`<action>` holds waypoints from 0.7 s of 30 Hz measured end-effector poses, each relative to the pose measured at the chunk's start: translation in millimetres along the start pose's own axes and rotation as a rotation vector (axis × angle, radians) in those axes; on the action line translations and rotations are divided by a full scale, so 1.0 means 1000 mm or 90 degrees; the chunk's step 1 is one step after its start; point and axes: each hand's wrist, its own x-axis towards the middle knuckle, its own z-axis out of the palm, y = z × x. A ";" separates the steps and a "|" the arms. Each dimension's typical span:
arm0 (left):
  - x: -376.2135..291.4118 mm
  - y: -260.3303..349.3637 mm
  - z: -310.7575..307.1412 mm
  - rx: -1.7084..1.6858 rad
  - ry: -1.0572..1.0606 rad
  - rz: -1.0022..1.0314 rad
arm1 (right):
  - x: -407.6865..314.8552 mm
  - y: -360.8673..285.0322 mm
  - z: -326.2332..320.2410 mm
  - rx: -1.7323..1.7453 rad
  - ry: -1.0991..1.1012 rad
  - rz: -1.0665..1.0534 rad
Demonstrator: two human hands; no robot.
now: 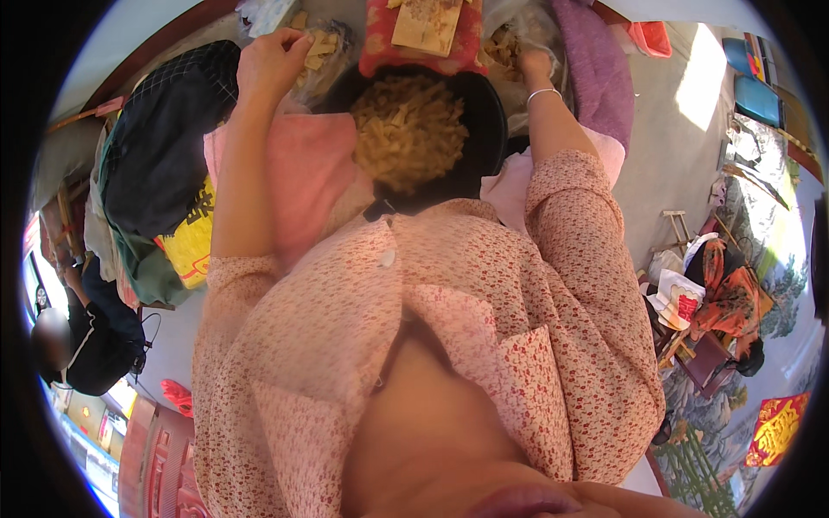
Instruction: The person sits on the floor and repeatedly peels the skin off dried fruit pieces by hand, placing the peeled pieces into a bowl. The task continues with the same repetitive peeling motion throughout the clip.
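Observation:
My left hand (275, 55) is raised over a clear plastic bag (333, 71) of pale flat pieces at the upper left. Its thumb and fingertips are together; whether a piece is between them cannot be told. At the upper right, my right hand (536, 67) reaches into another plastic bag (550, 32) with brownish pieces, its fingers largely hidden. Between the bags, a black basin (489, 123) holds a heap of pale yellow-brown strips (411, 133). Behind the basin, a wooden board (427, 26) lies on a red patterned cloth (377, 48).
Pink cloth (311, 168) lies below my left forearm. Dark fabric (155, 149) and a yellow bag (191, 239) are at the left, purple cloth (599, 78) at the right. One person (97, 343) is far left, another (732, 298) far right. A red container (651, 39) stands upper right.

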 end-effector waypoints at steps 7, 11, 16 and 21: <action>0.010 -0.003 0.005 -0.008 -0.026 0.064 | -0.034 -0.022 0.004 0.258 -0.152 -0.104; 0.013 -0.007 0.008 -0.029 -0.058 0.074 | -0.046 -0.028 0.004 0.176 -0.208 -0.070; 0.014 -0.013 0.013 -0.040 -0.062 0.102 | -0.057 -0.034 -0.010 0.082 -0.144 -0.132; 0.012 -0.004 0.009 -0.087 -0.090 0.074 | -0.088 -0.039 -0.082 0.469 -0.062 -0.024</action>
